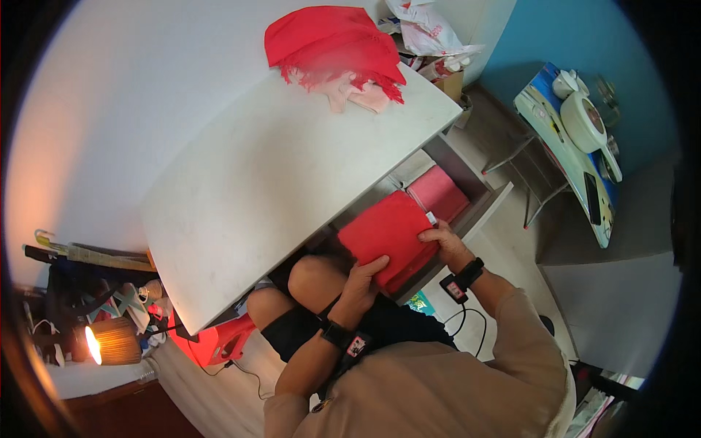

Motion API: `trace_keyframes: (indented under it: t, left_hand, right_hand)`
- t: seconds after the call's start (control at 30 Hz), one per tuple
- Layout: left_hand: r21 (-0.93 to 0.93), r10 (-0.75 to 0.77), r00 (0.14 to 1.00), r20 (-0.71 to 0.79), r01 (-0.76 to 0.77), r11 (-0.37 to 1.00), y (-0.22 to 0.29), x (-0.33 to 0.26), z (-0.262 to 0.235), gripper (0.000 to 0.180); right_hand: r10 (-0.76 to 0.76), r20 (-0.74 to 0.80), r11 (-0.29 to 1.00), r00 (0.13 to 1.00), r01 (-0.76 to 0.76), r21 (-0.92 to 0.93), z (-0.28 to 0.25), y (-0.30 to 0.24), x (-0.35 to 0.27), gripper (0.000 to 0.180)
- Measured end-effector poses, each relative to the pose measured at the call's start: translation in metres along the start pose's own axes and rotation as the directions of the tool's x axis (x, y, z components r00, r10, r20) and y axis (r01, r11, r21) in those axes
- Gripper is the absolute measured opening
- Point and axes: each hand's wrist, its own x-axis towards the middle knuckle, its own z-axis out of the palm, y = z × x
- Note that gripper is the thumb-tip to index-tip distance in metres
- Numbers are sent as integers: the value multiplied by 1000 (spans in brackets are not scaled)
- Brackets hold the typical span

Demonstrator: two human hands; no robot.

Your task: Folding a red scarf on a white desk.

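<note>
Between my two hands is a folded red cloth [387, 230] with a small white tag at its right corner. My left hand [361, 285] grips its near left edge, thumb on top. My right hand [445, 241] pinches the right edge beside the tag. The cloth is over the pulled-out drawer [493, 212] and hides part of its inside. Farther back in that drawer lie a folded pinkish-red cloth [439, 193] and a folded grey-white cloth [413, 169]. A red fringed scarf [328, 36] is heaped at the far end of the white tabletop, partly over a pale pink cloth [369, 96].
The white desk [241, 175] stretches along the wall. A glowing lamp [117, 342] and a red plastic stool [219, 343] are at the left. On the right, a small folding table [562, 153] bears a white pan [583, 123] and a phone [591, 198]. Plastic bags [427, 29] sit behind the desk.
</note>
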Motion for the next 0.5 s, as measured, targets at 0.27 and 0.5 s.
trace_keyframes:
  t: [0.27, 0.5]
  left_hand:
    - [-5, -289, 936, -203, 294, 956, 3, 17, -21, 53]
    - [-5, -255, 923, -290, 265, 964, 3, 21, -22, 54]
  right_hand:
    - [81, 14, 966, 997, -74, -249, -45, -17, 65, 43]
    - [368, -221, 747, 903, -429, -508, -88, -5, 130, 50]
